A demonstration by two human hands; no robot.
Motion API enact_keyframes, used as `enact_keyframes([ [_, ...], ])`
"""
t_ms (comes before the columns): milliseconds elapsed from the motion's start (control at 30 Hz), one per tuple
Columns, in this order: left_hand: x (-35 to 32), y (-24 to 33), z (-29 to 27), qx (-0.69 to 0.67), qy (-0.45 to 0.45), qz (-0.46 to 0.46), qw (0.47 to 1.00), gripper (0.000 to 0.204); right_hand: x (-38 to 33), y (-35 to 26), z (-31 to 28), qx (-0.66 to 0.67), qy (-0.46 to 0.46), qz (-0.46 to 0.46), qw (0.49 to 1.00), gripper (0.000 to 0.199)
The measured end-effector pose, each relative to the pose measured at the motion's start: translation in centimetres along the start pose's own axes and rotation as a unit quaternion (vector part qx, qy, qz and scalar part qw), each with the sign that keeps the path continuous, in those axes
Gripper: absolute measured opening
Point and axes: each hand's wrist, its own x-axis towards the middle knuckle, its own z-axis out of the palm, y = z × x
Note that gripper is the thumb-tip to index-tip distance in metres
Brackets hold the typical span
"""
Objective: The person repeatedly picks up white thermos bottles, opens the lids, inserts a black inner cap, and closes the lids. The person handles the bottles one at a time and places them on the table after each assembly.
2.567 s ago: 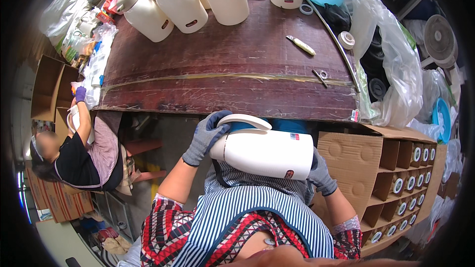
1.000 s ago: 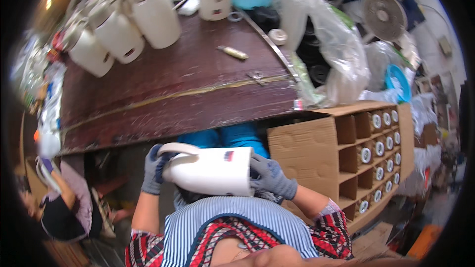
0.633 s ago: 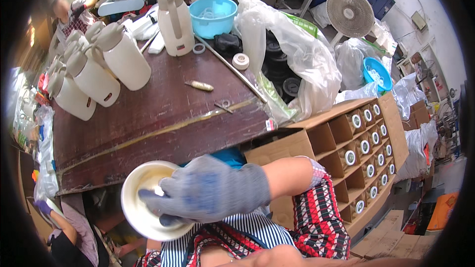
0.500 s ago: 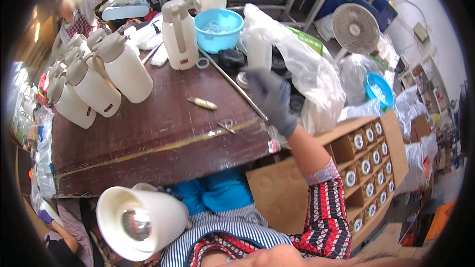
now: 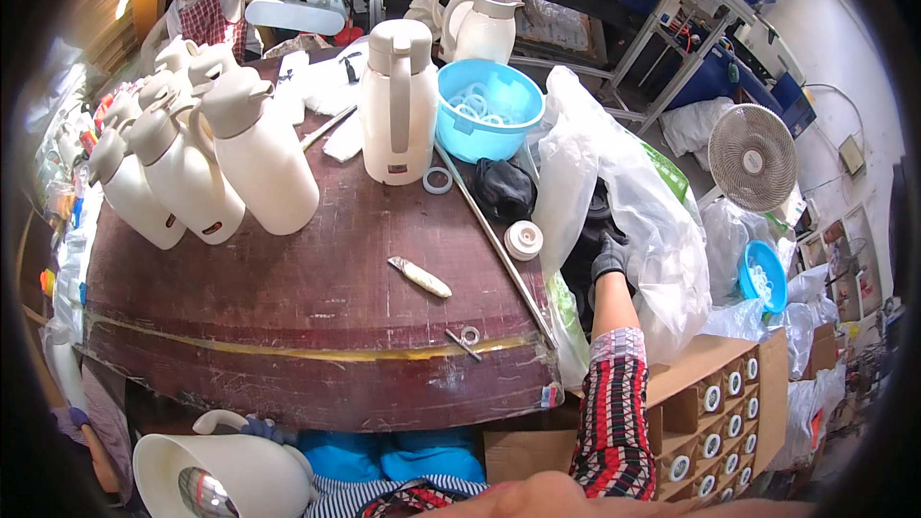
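Note:
A cream jug body [image 5: 254, 475] lies tilted at my lap, its wide mouth facing left and a shiny liner inside. My left hand [image 5: 267, 428], in a grey-blue glove, is closed at the jug's handle, partly hidden behind it. My right hand [image 5: 611, 257], in a grey glove, reaches into a clear plastic bag [image 5: 662, 269] of black parts. Its fingers blend into the dark parts, so their grip is unclear. A white round stopper [image 5: 523, 240] sits beside the bag, near a black bundle [image 5: 504, 190].
Several cream jugs [image 5: 264, 173] crowd the table's left; another jug [image 5: 398, 105] stands beside a blue basin [image 5: 489, 115] of rings. A metal rod [image 5: 494, 245], a knife-like tool [image 5: 419, 276] and a small key-like piece [image 5: 465, 343] lie on the table. A divided carton [image 5: 772, 393] stands at right.
My right hand has gone from above the bag's edge down in among the black parts. The jug at my lap sits lower and further left in view. The view has shifted.

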Motion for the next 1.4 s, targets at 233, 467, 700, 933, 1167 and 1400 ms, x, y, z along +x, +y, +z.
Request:
enact_keyframes([
  [233, -1.8, -1.5, -0.5, -0.051, -0.086, 0.034, 0.994, 0.039, -20.6, -22.0, -5.2, -0.266, -0.344, -0.570, 0.697, 0.026],
  [467, -2.4, -2.4, -2.5, -0.109, -0.165, 0.053, 0.979, 0.041, -43.8, -21.9, -7.0, -0.081, -0.668, 0.021, 0.740, 0.057],
  [700, -3.2, -3.4, -5.3, -0.144, -0.197, 0.046, 0.969, 0.042, -50.3, -21.6, -11.9, -0.078, -0.553, -0.653, 0.512, 0.044],
  [933, -2.0, -4.4, -6.7, -0.149, -0.238, 0.033, 0.959, 0.044, -53.5, -22.9, -11.4, -0.200, -0.561, -0.620, 0.511, 0.040],
  [1167, -1.0, -5.3, -7.6, -0.160, -0.273, 0.011, 0.949, 0.045, -56.2, -23.9, -7.3, -0.332, -0.650, -0.587, 0.352, 0.059],
  [1400, -1.6, -4.1, -7.3, 0.017, -0.257, 0.126, 0.958, 0.042, -59.8, -20.9, -9.3, -0.476, -0.555, -0.532, 0.427, 0.058],
])
